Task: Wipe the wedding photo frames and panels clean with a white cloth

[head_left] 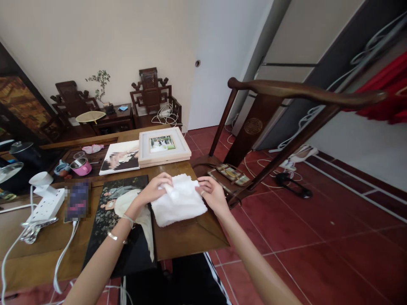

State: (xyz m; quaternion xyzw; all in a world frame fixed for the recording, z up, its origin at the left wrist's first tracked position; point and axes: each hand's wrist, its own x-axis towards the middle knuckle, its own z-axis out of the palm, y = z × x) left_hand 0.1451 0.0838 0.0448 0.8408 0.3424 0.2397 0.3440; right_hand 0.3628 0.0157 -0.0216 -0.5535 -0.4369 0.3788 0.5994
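A fluffy white cloth (pixel 181 205) lies on the right end of the wooden table, creased near its far left part. My left hand (pixel 156 187) pinches a fold of it between thumb and fingers. At the cloth's far right edge is my right hand (pixel 213 192), its thumb and fingers bent around that edge. Under my left forearm rests a dark photo panel (pixel 108 241) showing two people, one in a white dress. Beyond the cloth, a light framed photo (pixel 164 146) lies flat, partly over a white photo panel (pixel 110 152).
A power strip (pixel 51 205), a charging phone (pixel 77 201), a pink cup (pixel 81 166) and a black kettle (pixel 25 154) occupy the left of the wooden table (pixel 187 241). Right of it stands a wooden chair (pixel 254 123). White cables (pixel 65 254) hang over the near edge.
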